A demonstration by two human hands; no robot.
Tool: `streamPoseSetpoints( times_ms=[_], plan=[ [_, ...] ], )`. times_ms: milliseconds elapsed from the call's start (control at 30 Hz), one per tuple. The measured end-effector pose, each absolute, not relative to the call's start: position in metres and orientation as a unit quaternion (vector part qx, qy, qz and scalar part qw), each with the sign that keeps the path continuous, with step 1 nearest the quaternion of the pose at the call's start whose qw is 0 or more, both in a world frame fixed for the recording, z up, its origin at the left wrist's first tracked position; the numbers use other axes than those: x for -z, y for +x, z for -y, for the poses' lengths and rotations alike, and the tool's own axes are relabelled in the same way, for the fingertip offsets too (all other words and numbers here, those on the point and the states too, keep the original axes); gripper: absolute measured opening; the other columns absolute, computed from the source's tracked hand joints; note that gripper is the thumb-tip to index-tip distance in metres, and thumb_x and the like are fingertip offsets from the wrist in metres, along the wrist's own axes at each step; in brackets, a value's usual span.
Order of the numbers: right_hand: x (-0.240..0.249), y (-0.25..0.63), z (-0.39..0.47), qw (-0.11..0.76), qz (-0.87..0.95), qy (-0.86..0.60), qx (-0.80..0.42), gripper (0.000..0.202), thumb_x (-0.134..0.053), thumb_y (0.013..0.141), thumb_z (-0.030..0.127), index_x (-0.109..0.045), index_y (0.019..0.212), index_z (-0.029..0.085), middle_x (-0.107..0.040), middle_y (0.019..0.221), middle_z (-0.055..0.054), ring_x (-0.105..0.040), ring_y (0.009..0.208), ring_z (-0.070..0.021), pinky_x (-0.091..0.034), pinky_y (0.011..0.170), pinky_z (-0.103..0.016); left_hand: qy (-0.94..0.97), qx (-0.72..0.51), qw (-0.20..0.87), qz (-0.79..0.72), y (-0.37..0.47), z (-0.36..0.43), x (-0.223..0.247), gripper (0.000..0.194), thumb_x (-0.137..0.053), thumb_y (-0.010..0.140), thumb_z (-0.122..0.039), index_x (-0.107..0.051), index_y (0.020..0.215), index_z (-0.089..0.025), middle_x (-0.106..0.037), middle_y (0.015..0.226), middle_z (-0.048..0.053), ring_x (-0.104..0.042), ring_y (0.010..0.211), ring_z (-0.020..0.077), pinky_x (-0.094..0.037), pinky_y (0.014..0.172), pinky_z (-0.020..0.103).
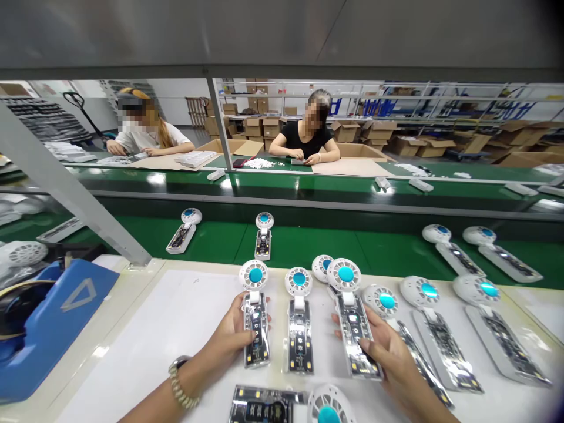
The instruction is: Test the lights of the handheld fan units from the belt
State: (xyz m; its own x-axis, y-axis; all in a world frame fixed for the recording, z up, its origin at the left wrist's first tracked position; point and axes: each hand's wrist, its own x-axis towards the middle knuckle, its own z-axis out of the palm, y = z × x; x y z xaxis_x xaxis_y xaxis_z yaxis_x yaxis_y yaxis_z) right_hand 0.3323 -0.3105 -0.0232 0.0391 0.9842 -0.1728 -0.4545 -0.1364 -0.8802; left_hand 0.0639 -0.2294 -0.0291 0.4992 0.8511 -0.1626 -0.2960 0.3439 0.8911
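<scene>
My left hand is closed round a small fan with a white slotted head, a blue centre disc and a body of exposed circuit board. Its thumb presses on the board. My right hand grips another such fan by the body, thumb on the lower board. Between the hands lies a third fan, apart from both. Partly behind the right-hand fan shows one more white fan head. Nearest me, a fan lies sideways, its circuit board to the left and its head cut off by the frame.
Several like fans lie at the right of the white worktop. Others sit on the green conveyor. A blue tape dispenser stands left, beside a slanted metal post. Two people work across the line.
</scene>
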Motion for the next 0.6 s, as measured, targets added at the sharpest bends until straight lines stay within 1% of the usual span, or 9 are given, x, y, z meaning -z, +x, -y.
streamPoseSetpoints(
  times_ms=[133, 267, 367, 433, 500, 533, 567, 600],
  plan=[
    [0.022, 0.328, 0.311, 0.585, 0.296, -0.421, -0.627, 0.07, -0.072, 0.065, 0.038, -0.041, 0.127, 0.023, -0.057, 0.123, -0.012, -0.051, 0.113, -0.0298, -0.043, 0.093, -0.042, 0.433, -0.38, 0.75, -0.326, 0.063, 0.229, 0.029, 0.063, -0.075, 0.06, -0.026, -0.042, 0.113, -0.023, -0.051, 0.116, 0.011, -0.055, 0.093, 0.0239, -0.042, 0.072, 0.031],
    [0.021, 0.325, 0.312, 0.59, 0.289, -0.437, -0.615, 0.069, -0.073, 0.063, 0.039, -0.045, 0.124, 0.022, -0.054, 0.127, -0.012, -0.05, 0.114, -0.0315, -0.044, 0.091, -0.042, 0.426, -0.378, 0.753, -0.329, 0.063, 0.229, 0.028, 0.064, -0.075, 0.059, -0.022, -0.041, 0.113, -0.024, -0.051, 0.116, 0.011, -0.055, 0.094, 0.024, -0.043, 0.074, 0.033],
    [0.022, 0.325, 0.312, 0.59, 0.285, -0.428, -0.623, 0.065, -0.073, 0.063, 0.038, -0.048, 0.121, 0.023, -0.059, 0.121, -0.013, -0.052, 0.112, -0.0312, -0.044, 0.091, -0.042, 0.423, -0.374, 0.756, -0.332, 0.063, 0.229, 0.027, 0.063, -0.075, 0.059, -0.023, -0.041, 0.113, -0.025, -0.051, 0.116, 0.01, -0.057, 0.09, 0.0225, -0.043, 0.074, 0.033],
    [0.024, 0.327, 0.311, 0.592, 0.282, -0.429, -0.621, 0.066, -0.074, 0.062, 0.037, -0.048, 0.121, 0.023, -0.061, 0.118, -0.012, -0.054, 0.11, -0.0305, -0.045, 0.089, -0.04, 0.421, -0.38, 0.754, -0.332, 0.065, 0.23, 0.025, 0.063, -0.076, 0.059, -0.023, -0.042, 0.112, -0.024, -0.053, 0.115, 0.01, -0.057, 0.088, 0.0215, -0.043, 0.073, 0.032],
    [0.024, 0.329, 0.31, 0.594, 0.279, -0.435, -0.617, 0.067, -0.074, 0.061, 0.036, -0.048, 0.122, 0.023, -0.063, 0.114, -0.012, -0.058, 0.103, -0.0288, -0.048, 0.083, -0.037, 0.414, -0.385, 0.753, -0.337, 0.066, 0.231, 0.022, 0.064, -0.077, 0.057, -0.023, -0.044, 0.112, -0.023, -0.054, 0.115, 0.01, -0.058, 0.087, 0.021, -0.044, 0.074, 0.031],
    [0.023, 0.33, 0.311, 0.59, 0.277, -0.434, -0.622, 0.067, -0.075, 0.06, 0.035, -0.049, 0.12, 0.023, -0.065, 0.11, -0.012, -0.062, 0.096, -0.0275, -0.05, 0.078, -0.035, 0.407, -0.388, 0.752, -0.344, 0.067, 0.231, 0.02, 0.062, -0.077, 0.058, -0.022, -0.045, 0.111, -0.023, -0.054, 0.114, 0.01, -0.058, 0.087, 0.0206, -0.044, 0.076, 0.032],
    [0.021, 0.331, 0.311, 0.583, 0.272, -0.432, -0.632, 0.064, -0.074, 0.06, 0.036, -0.051, 0.118, 0.023, -0.067, 0.105, -0.011, -0.065, 0.087, -0.0257, -0.051, 0.072, -0.033, 0.396, -0.391, 0.751, -0.354, 0.067, 0.232, 0.018, 0.057, -0.076, 0.06, -0.023, -0.046, 0.109, -0.023, -0.056, 0.113, 0.009, -0.058, 0.087, 0.02, -0.044, 0.078, 0.032],
    [0.017, 0.332, 0.313, 0.571, 0.267, -0.432, -0.646, 0.057, -0.071, 0.063, 0.04, -0.054, 0.114, 0.022, -0.07, 0.096, -0.01, -0.066, 0.077, -0.0239, -0.052, 0.066, -0.031, 0.384, -0.392, 0.752, -0.365, 0.067, 0.232, 0.017, 0.05, -0.074, 0.063, -0.025, -0.049, 0.106, -0.022, -0.057, 0.11, 0.008, -0.059, 0.085, 0.0193, -0.045, 0.078, 0.032]
  ],
)
